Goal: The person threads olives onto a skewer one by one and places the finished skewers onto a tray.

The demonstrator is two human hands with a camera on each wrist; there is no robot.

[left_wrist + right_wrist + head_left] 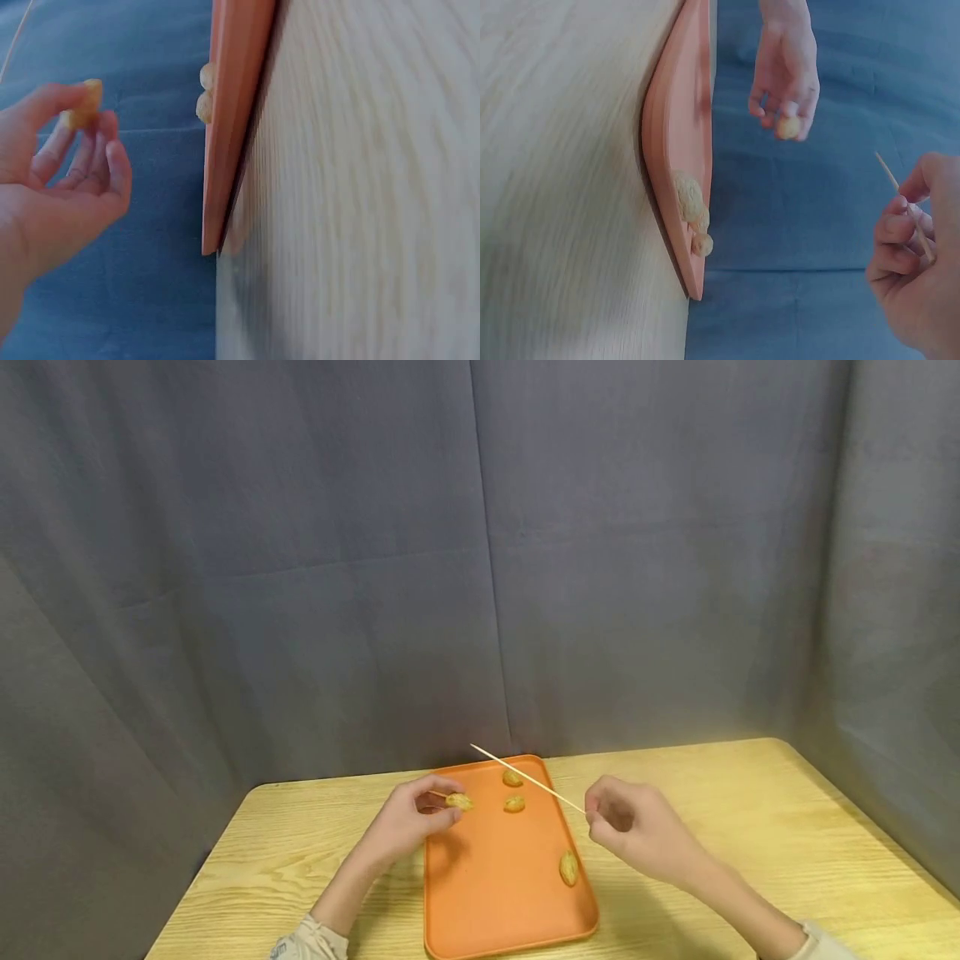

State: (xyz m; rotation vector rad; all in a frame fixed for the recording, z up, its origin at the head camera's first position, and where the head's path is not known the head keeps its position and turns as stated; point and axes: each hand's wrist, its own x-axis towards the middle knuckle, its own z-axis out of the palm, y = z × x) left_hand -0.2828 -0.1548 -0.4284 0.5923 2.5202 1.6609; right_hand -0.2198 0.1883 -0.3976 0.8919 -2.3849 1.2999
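Seen from the head, with 12 o'clock at the far side, an orange tray (495, 893) runs lengthwise on the wooden surface (757, 827), its 12 o'clock end close to the surface's far edge and the grey curtain (360, 577). The left hand (403, 822) pinches a brown lump (460, 802) between thumb and fingertips, raised over the tray at 10 o'clock. The right hand (637, 831), at 2 o'clock just outside the rim, pinches a thin stick (551, 792) whose far tip points to 10 o'clock, apart from the held lump. Two lumps (514, 804) lie toward 12 o'clock inside the tray; another lump (569, 868) sits by the rim at 3 o'clock. Beyond that rim, the surface stretches widest toward 3 o'clock. The left sleeve (315, 939) bears small print, too small to read.
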